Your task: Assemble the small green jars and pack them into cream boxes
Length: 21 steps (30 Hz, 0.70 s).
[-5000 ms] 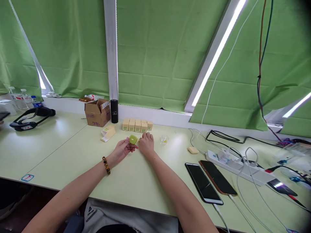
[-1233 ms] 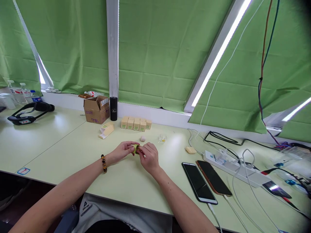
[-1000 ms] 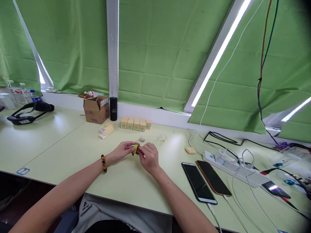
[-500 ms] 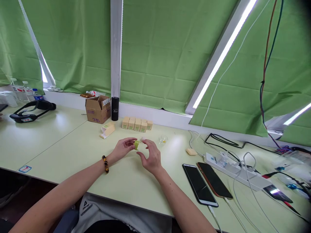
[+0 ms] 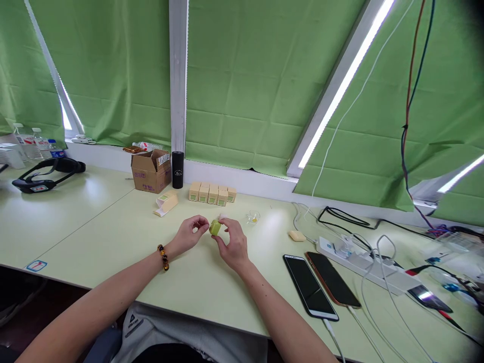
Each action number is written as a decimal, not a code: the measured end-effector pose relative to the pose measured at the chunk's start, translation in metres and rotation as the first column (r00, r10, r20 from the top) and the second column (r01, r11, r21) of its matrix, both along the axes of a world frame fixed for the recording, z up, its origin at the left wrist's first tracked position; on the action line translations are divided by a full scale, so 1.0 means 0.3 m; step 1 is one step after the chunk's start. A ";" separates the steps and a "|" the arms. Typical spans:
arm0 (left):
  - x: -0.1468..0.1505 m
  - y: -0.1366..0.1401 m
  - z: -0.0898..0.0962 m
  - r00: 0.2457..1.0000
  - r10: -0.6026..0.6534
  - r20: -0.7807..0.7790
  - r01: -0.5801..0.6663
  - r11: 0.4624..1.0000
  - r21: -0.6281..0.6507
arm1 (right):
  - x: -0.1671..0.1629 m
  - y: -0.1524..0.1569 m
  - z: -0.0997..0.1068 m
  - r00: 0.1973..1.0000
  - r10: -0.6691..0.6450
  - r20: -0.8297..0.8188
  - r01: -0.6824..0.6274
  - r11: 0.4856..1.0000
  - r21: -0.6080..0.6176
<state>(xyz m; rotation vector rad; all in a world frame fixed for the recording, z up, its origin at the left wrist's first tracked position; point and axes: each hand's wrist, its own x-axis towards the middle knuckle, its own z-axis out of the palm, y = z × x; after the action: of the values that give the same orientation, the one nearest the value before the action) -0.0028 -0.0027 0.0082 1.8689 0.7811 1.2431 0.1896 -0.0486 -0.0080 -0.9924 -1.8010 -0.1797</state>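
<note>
Now the right hand [image 5: 233,241] pinches a green case [image 5: 215,227]; left hand [image 5: 190,233] half-curled beside.

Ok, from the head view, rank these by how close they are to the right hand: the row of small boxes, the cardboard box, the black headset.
1. The row of small boxes, just beyond the right hand, toward the window.
2. The cardboard box, farther back and to the left, beside the black cylinder.
3. The black headset, far left on the neighbouring table.

A long pale green laminate desk [image 5: 94,222] is set against windows covered by green fabric blinds [image 5: 245,85]; daylight is admitted through narrow gaps [image 5: 340,80].
</note>
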 end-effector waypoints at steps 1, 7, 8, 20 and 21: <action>0.000 -0.001 0.000 1.000 0.004 -0.019 -0.004 1.000 0.001 | -0.002 -0.001 -0.001 1.000 0.004 0.010 -0.004 1.000 -0.004; 0.003 -0.007 0.007 0.999 0.007 -0.047 -0.007 1.000 -0.002 | -0.006 -0.003 -0.001 0.999 0.013 0.036 -0.012 1.000 -0.013; 0.003 -0.008 0.009 0.999 0.008 -0.050 -0.009 1.000 -0.010 | -0.006 -0.003 0.000 0.999 0.013 0.037 -0.013 1.000 -0.012; 0.005 0.015 -0.009 0.998 -0.042 0.051 0.048 0.991 -0.127 | -0.007 0.000 0.004 1.000 0.008 0.026 -0.008 1.000 -0.014; 0.006 0.015 -0.009 0.998 -0.043 0.050 0.049 0.990 -0.129 | -0.007 0.000 0.004 1.000 0.007 0.026 -0.007 1.000 -0.015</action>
<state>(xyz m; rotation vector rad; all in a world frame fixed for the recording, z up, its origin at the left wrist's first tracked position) -0.0011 0.0019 0.0054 1.7367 0.7710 1.1752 0.1875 -0.0485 -0.0067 -0.9983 -1.8315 -0.1757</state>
